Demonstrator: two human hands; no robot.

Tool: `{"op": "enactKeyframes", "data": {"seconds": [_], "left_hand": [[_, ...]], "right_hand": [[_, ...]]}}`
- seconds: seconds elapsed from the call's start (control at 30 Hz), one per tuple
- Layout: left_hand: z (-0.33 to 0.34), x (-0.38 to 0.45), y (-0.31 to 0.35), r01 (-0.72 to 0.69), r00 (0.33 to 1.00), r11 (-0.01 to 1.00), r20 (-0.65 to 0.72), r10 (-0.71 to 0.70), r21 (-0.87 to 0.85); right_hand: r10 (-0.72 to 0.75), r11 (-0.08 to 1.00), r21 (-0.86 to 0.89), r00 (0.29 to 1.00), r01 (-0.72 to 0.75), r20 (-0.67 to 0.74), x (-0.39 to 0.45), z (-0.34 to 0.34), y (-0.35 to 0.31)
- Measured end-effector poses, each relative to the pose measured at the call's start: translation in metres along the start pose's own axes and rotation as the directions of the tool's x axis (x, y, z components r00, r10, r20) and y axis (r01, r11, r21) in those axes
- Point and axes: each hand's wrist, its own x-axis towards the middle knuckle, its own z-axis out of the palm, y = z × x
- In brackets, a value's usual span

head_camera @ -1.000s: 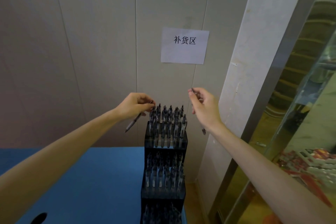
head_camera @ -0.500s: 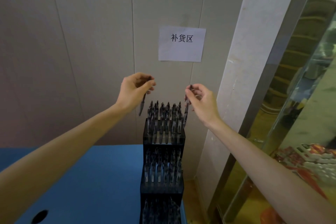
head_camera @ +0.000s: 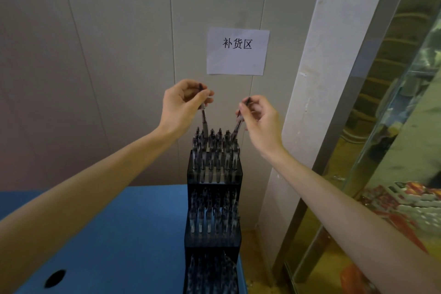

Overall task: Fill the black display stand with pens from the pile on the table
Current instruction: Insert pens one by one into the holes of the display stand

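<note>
The black display stand [head_camera: 191, 234] rises in three stepped tiers at the right end of the blue table [head_camera: 119, 234], each tier packed with several upright pens. My left hand [head_camera: 181, 105] pinches a pen [head_camera: 204, 118] near its top, tip down over the left side of the top tier. My right hand [head_camera: 260, 117] pinches another pen [head_camera: 237, 126], slanted with its tip down toward the right side of the same tier. The pile of pens is out of sight.
A pale panelled wall stands right behind the stand, with a white paper sign [head_camera: 238, 51] taped on it. A white pillar [head_camera: 317, 102] and a glass partition [head_camera: 393, 126] close off the right. A round black hole [head_camera: 55, 278] sits in the table's near left.
Both hands have turned their pens tip down and brought them closer over the top tier. The left pen went from slanting away to nearly upright.
</note>
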Motion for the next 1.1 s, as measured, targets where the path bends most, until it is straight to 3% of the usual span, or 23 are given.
{"op": "enactKeyframes", "data": {"seconds": [0.17, 0.33, 0.5, 0.7, 0.87, 1.0, 1.1], "left_hand": [[0.000, -0.007, -0.015, 0.014, 0.995, 0.996, 0.097, -0.022, 0.085], [-0.002, -0.010, -0.028, 0.019, 0.986, 0.987, 0.160, -0.045, 0.162], [-0.002, -0.016, -0.035, -0.013, 0.978, 0.978, 0.206, -0.031, 0.209], [-0.004, -0.019, -0.038, 0.005, 0.979, 0.983, 0.199, -0.042, 0.184], [-0.007, -0.018, -0.034, 0.006, 0.972, 0.981, 0.228, -0.052, 0.196], [-0.006, -0.017, -0.030, -0.041, 0.953, 0.974, 0.302, -0.029, 0.223], [-0.004, -0.020, -0.028, -0.069, 0.959, 0.977, 0.284, 0.008, 0.204]], "right_hand": [[0.060, 0.997, -0.047, 0.995, -0.056, 0.084, -0.008, 0.003, 0.013], [0.070, 0.978, -0.206, 0.984, -0.035, 0.162, -0.013, 0.004, 0.023], [0.046, 0.988, -0.150, 0.985, -0.021, 0.164, -0.014, -0.001, 0.016], [-0.002, 0.995, -0.097, 0.998, 0.009, 0.069, -0.017, -0.001, 0.011], [-0.020, 1.000, 0.002, 0.992, 0.021, -0.125, -0.014, -0.006, -0.002], [-0.018, 1.000, 0.012, 0.989, 0.020, -0.150, -0.012, -0.007, -0.007], [-0.017, 1.000, 0.004, 0.992, 0.017, -0.123, -0.013, -0.005, -0.007]]}}
